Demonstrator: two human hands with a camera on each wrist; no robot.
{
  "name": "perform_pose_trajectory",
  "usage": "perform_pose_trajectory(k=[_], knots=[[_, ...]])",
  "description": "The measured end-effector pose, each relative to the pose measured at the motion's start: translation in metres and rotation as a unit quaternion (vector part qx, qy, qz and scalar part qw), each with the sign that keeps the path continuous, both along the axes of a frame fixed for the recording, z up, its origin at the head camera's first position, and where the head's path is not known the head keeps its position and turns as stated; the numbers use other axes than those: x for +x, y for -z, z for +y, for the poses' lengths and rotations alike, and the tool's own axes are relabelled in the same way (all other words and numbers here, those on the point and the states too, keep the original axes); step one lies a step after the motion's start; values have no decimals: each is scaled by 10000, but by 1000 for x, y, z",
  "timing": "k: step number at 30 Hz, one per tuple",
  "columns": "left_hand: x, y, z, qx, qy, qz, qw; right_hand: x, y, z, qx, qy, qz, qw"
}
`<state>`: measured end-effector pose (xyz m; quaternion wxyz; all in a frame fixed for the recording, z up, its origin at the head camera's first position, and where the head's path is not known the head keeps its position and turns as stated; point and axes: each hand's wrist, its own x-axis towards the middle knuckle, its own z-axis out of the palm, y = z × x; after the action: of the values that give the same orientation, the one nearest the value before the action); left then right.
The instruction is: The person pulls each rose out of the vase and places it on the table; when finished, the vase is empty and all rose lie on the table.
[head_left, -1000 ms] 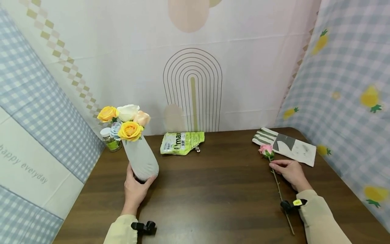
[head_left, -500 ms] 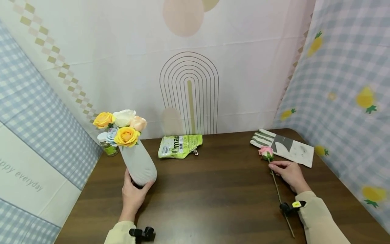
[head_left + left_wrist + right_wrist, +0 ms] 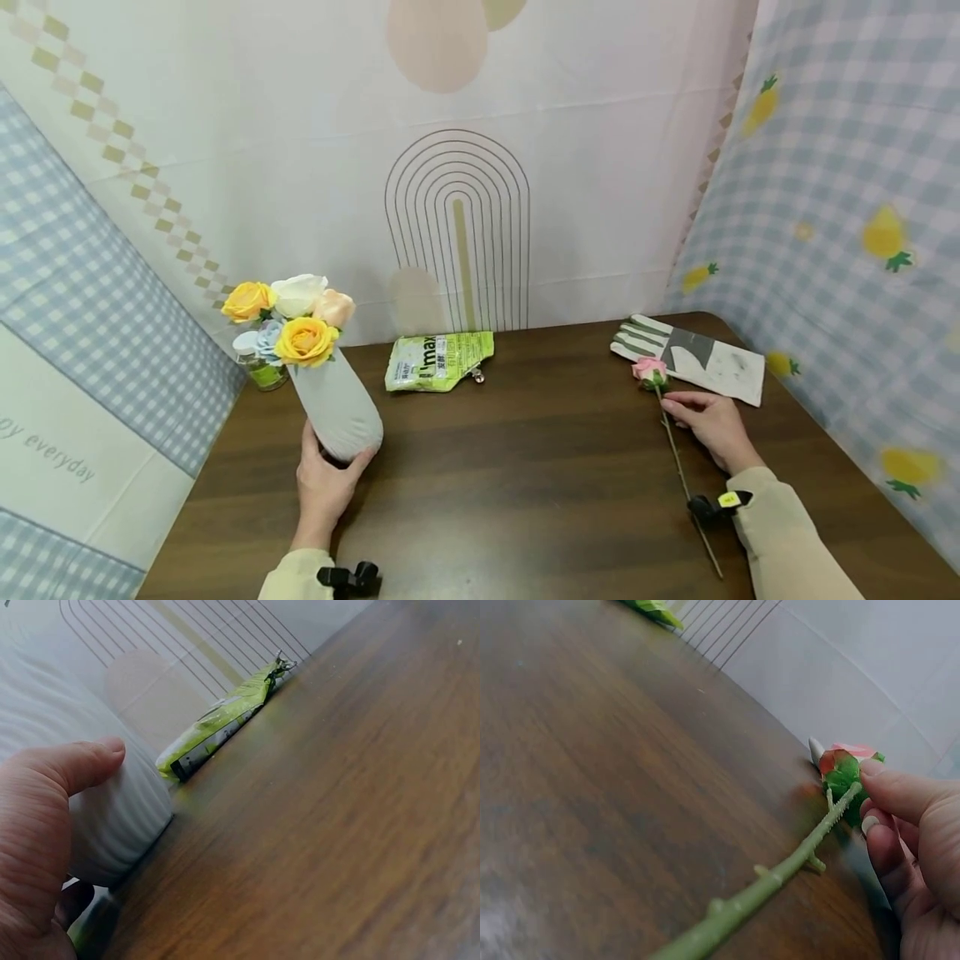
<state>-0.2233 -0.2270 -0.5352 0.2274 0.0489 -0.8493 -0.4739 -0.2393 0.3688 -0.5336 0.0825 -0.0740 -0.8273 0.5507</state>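
Observation:
On the left of the head view, my left hand holds a white vase low near its base. The thumb lies across the ribbed side of the vase in the left wrist view. Yellow, white, peach and blue artificial flowers fill its mouth. At the right, my right hand pinches the thin green stem of a pink artificial rose just below the bloom. The thorny stem runs toward the camera in the right wrist view, its lower end pointing at the table's front.
A green printed pouch with a metal clip lies at the back middle of the brown table. Behind the vase stands a small white-capped jar. A white and grey glove lies behind my right hand. Printed cloths hang around the table.
The head view has shifted slightly, so the background sits further left. Both hands keep their holds; the rose bloom appears slightly further left of the right fingertips.

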Motion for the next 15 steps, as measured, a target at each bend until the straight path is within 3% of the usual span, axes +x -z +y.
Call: perform_pose_trajectory(k=[15], knots=[[-1, 1, -1, 59, 26, 11, 10000, 2, -3, -1, -356, 25, 83, 9993]])
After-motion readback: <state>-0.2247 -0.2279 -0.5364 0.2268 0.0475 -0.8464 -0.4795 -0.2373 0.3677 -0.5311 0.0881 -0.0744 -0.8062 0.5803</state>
